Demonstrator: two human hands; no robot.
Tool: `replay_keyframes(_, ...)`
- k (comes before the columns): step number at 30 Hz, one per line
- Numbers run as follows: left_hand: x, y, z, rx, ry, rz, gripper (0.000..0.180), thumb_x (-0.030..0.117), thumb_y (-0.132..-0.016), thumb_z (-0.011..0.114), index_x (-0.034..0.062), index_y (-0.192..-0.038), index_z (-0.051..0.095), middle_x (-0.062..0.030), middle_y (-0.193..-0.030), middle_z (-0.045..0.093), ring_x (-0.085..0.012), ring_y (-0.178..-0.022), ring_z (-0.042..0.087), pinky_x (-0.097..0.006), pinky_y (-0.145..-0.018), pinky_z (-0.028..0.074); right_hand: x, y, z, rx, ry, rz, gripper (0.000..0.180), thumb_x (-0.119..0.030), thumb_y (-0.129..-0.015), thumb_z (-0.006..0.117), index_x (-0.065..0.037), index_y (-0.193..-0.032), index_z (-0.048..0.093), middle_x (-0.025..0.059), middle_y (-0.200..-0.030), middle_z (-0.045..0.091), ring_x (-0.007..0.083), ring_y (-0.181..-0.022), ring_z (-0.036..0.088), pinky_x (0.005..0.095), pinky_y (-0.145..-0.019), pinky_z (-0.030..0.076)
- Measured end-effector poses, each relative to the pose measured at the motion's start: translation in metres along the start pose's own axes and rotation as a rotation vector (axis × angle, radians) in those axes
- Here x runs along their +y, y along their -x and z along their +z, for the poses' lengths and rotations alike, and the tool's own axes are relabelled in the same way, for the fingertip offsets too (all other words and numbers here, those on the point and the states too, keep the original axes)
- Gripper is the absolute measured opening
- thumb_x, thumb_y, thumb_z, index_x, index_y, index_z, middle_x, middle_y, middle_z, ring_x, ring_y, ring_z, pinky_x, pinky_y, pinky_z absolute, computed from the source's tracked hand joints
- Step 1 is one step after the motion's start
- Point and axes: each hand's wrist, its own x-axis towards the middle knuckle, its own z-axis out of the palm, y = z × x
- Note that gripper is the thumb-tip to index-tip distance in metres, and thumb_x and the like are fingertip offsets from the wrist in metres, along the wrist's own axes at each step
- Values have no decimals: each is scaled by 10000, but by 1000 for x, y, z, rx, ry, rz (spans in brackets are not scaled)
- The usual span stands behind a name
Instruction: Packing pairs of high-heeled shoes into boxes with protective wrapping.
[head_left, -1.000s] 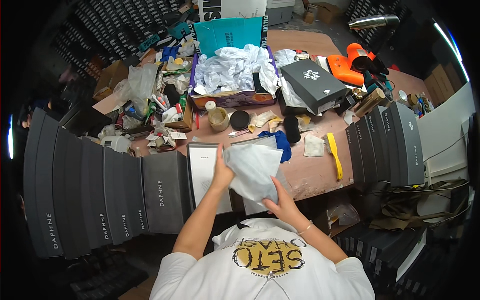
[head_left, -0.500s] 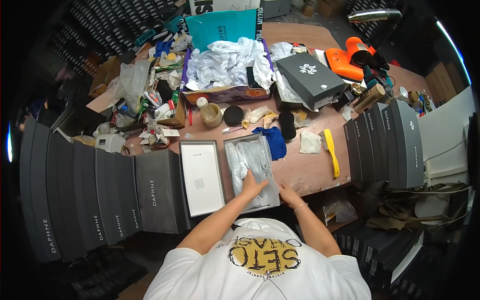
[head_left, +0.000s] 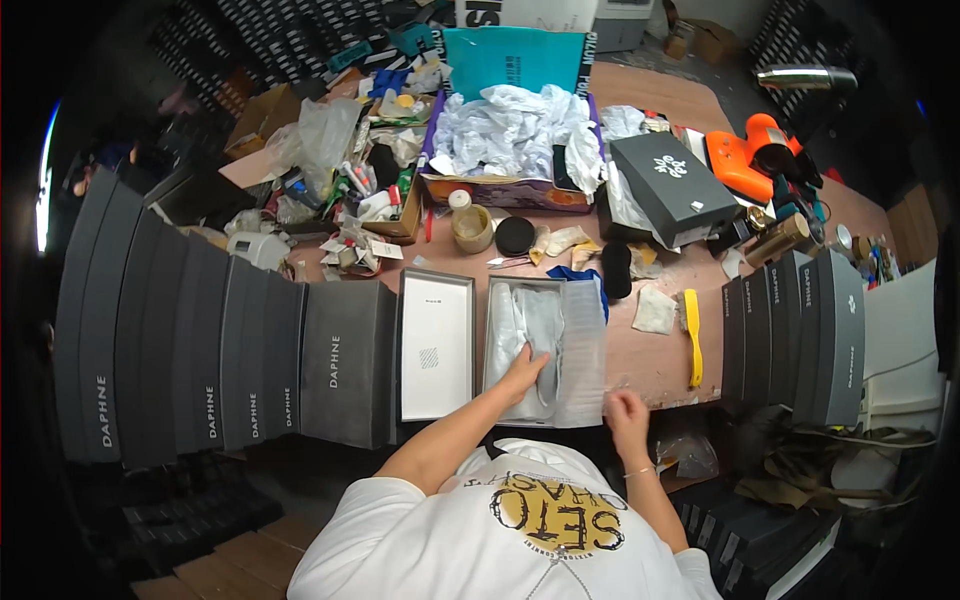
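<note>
An open grey shoebox (head_left: 490, 340) lies in front of me with a pale wrapped bundle (head_left: 540, 310) inside. My left hand (head_left: 524, 373) rests on the bundle, thumb and fingers apart. A translucent wrapping sheet (head_left: 583, 350) is folded out over the box's right side. Right at that sheet's outer edge is my right hand (head_left: 628, 416), its fingers curled closed; whether they pinch the edge I cannot make out. Left of the box lies its lid (head_left: 437, 350), white inside turned up. A blue cloth (head_left: 592, 274) is partly covered behind the sheet.
Grey shoeboxes stand in rows at left (head_left: 345, 360) and right (head_left: 835, 340). Toward the right lie a yellow brush (head_left: 692, 340) and a white cloth pad (head_left: 655, 310). A jar (head_left: 472, 230), a black round lid (head_left: 515, 236) and a carton of crumpled paper (head_left: 515, 130) are behind.
The translucent sheet has been turned out to the right, over the box's side. My right hand moved outward and its fingers curled in. My left hand stays on the bundle. The view shifted.
</note>
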Motion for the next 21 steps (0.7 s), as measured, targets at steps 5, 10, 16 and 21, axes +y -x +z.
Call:
replay_keyframes(5,61,98,4,187,-605,691,599,186,-888,589,6,-1404,344,-243,-1445,315,-354,-1340,331,-406,-1078,313,71,-30,-35,148,587,-190,428,-67,-850,616,13,-1259,516,125,-1019,597,191,-914,596,306,-782,496)
replay_keyframes(10,72,133,-22,-59,-1060,812,679,256,-884,604,56,-1447,283,-231,-1469,275,-376,-1365,280,-482,-1090,269,32,-86,109,-390,818,-878,510,-193,-812,622,-45,-1285,504,187,-1256,530,298,-1061,581,379,-805,504)
replay_keyframes(16,29,139,-62,-96,-1520,462,615,355,-906,536,76,-1417,339,-142,-1500,259,-305,-1385,237,-613,-1046,253,-73,-126,213,-614,1012,-703,302,-92,-824,526,-63,-1104,635,211,-984,650,363,-886,629,435,-781,503)
replay_keyframes(21,19,131,-54,-7,-1547,712,516,310,-916,497,70,-1365,411,-171,-1449,348,-323,-1369,279,-583,-1039,280,-30,-93,325,-945,677,-404,342,-256,-913,512,-24,-1142,613,242,-1031,637,393,-953,609,434,-887,463)
